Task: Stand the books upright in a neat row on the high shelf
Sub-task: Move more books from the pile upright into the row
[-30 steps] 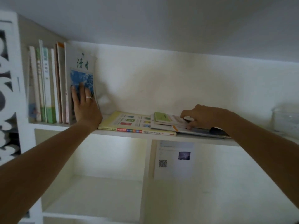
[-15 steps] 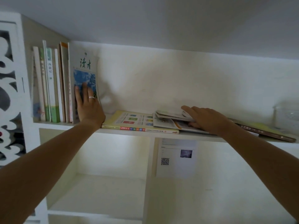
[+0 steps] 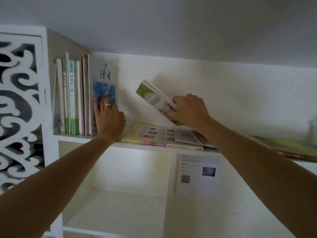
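Several books (image 3: 72, 97) stand upright at the left end of the high white shelf (image 3: 151, 147). The outermost is a grey magazine with a blue picture (image 3: 105, 86); my left hand (image 3: 108, 115) presses flat against its cover, fingers spread. My right hand (image 3: 188, 109) grips a thin green-and-white book (image 3: 154, 97) by its lower end, holding it tilted in the air above the shelf. Below it lie a yellow book with a red-lettered spine (image 3: 154, 134) and a white booklet (image 3: 187, 135), both flat.
More flat books, green and dark (image 3: 291, 148), lie on the shelf at the right, under my forearm. A clear container (image 3: 313, 133) stands at the far right edge. A carved white panel (image 3: 18, 107) bounds the left. A paper with a QR code (image 3: 199, 174) hangs in the lower compartment.
My right hand has picked the green-and-white book off the flat pile and raised it, tilted, toward the left. My left hand stays on the magazine cover.
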A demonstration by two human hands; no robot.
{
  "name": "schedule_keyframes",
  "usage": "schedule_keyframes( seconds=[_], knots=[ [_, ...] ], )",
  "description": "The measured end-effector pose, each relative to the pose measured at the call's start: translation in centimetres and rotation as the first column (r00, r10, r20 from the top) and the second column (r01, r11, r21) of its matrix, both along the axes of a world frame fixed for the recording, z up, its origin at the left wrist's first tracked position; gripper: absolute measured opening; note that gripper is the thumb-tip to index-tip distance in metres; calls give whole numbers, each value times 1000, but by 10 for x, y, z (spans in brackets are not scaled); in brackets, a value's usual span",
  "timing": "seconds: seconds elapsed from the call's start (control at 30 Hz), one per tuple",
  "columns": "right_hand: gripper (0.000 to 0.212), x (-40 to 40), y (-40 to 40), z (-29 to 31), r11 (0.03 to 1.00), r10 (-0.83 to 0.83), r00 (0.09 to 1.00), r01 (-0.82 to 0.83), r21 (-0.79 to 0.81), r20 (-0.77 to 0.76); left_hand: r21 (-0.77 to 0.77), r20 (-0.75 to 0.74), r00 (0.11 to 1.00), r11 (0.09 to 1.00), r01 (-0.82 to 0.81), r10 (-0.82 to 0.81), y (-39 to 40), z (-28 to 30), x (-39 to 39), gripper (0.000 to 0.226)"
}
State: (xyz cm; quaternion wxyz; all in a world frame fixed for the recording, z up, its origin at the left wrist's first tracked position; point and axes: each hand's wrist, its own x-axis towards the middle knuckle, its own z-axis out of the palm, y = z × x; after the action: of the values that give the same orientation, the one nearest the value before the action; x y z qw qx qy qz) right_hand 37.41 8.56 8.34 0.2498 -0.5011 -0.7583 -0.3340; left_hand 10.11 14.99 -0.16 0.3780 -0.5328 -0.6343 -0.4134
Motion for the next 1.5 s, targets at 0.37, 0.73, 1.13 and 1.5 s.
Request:
schedule_keyframes(
  seconds=[0.37,0.73,1.13,1.5],
  knots=[
    [37,-177,16,-2,814,357,614,-574,-88,-704,333,543,623,826,455,-563,-27,43,-5,78],
    [33,-119,47,-49,835,156,904,-336,-435,-398,110,217,877,904,414,-428,-20,21,-31,50],
    [52,-171,28,-22,678,315,285,-735,5,-905,293,219,872,882,370,-438,-24,2,-12,56],
    [53,-200,37,-38,322,141,214,-933,-160,-967,211,59,974,956,202,-219,-9,-3,-18,71]
  ],
)
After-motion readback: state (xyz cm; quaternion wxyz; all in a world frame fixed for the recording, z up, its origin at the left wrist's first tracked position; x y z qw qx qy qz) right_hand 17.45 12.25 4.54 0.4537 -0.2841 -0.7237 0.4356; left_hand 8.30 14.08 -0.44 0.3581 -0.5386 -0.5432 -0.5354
